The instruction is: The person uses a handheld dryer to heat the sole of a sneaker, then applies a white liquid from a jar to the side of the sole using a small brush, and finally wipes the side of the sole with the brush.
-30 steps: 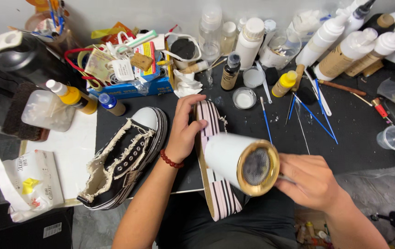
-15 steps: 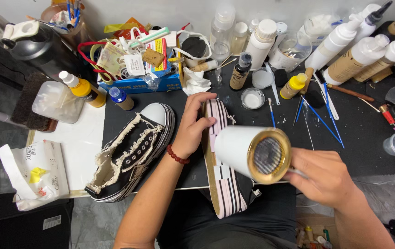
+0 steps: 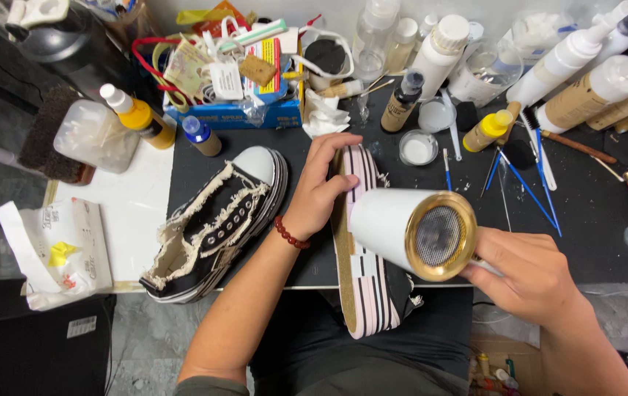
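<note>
**Dryer over the upturned sneaker**

Nearest to me, at lower right of the frame, my right hand (image 3: 530,275) is clenched round the handle of a white hair dryer (image 3: 411,229), its gold-rimmed mesh back facing the camera and its barrel pointing up-left. Just under the barrel, at centre frame, lies a sneaker turned on its side (image 3: 364,275), pink-and-black striped sole edge showing, overhanging the table's near edge. My left hand (image 3: 321,192) grasps its toe end, fingers wrapped over the sole. Left of that, a second black sneaker (image 3: 215,224) with frayed white trim sits upright on the black mat (image 3: 585,235). Farther back, blue brushes (image 3: 523,183), a small jar of white paste (image 3: 418,148), and a row of bottles (image 3: 438,55) fill the top of the frame.
</note>
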